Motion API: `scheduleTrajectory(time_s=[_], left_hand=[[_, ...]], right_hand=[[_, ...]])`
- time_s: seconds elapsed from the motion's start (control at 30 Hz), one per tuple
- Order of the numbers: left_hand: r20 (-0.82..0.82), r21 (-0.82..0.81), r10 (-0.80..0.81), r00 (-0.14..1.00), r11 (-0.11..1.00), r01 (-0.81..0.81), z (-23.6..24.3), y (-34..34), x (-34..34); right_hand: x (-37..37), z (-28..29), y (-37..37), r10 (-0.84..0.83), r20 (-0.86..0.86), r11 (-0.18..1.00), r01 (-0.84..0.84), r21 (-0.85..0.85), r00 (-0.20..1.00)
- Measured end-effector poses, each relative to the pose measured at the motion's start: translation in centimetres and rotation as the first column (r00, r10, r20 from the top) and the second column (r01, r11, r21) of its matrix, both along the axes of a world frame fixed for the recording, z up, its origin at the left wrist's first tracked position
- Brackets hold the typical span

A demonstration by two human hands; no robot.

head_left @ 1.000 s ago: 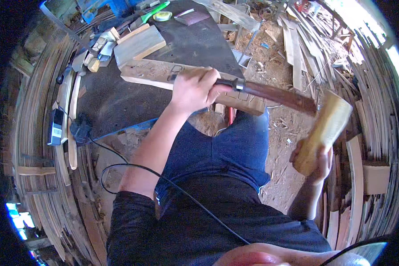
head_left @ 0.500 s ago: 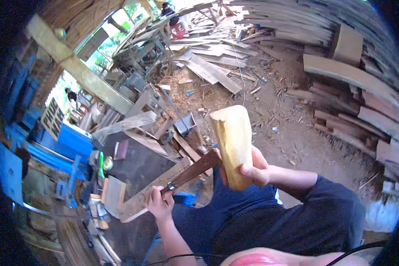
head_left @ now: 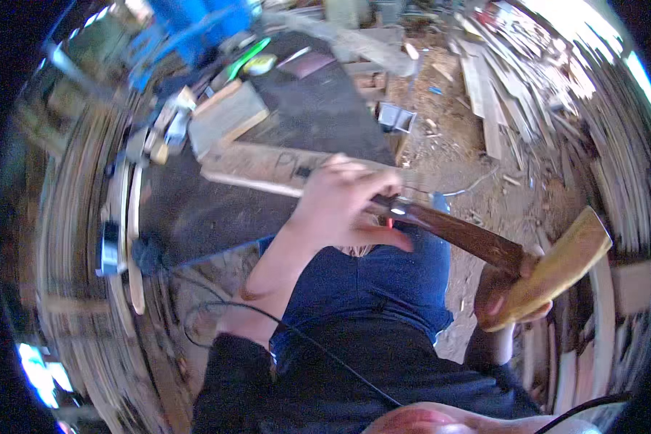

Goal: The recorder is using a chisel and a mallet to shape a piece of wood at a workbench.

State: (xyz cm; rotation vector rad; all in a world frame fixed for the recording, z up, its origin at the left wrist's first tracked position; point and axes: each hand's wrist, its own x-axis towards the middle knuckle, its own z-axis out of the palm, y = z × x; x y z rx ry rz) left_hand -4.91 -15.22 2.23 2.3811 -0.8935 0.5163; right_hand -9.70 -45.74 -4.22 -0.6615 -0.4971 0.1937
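While a square grey scoop (head_left: 396,118) sits just beyond the right edge of the dark workbench (head_left: 202,213), blur hides any contents. Thumb sticking out, the left hand (head_left: 340,206) curls its fingers loosely around the neck of a brown-handled chisel (head_left: 466,237), partly covering the marked plank (head_left: 249,166) on the bench. The right hand (head_left: 495,293) grasps a yellowish wooden block (head_left: 566,266) by the chisel's butt end. A black cable (head_left: 325,349) crosses the left arm. Stacked boards (head_left: 79,217) line both sides; scraps litter the dirt floor (head_left: 470,173).
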Motion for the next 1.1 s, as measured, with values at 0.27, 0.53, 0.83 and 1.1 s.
scheduleTrajectory(time_s=[0.27,0.53,0.83,1.1], left_hand=[[-0.050,-0.025,0.172,0.984,0.984,-0.174,-0.4,-2.4,-1.3],[0.138,-0.002,0.296,0.945,0.955,-0.298,-0.9,-2.7,-1.7],[0.304,-0.175,0.277,0.912,0.957,-0.232,-1.0,-2.3,-1.5],[0.382,-0.230,0.371,0.846,0.925,-0.302,-1.6,-2.5,-0.4]], right_hand=[[1.5,3.4,1.3,0.088,0.184,0.986,-0.112,0.124,0.979],[3.7,3.8,1.5,0.381,0.420,0.908,-0.419,-0.001,0.824],[4.1,6.3,3.5,0.471,0.578,0.844,-0.531,-0.077,0.666],[-0.2,3.8,4.0,-0.039,0.172,0.976,0.000,0.219,0.984]])
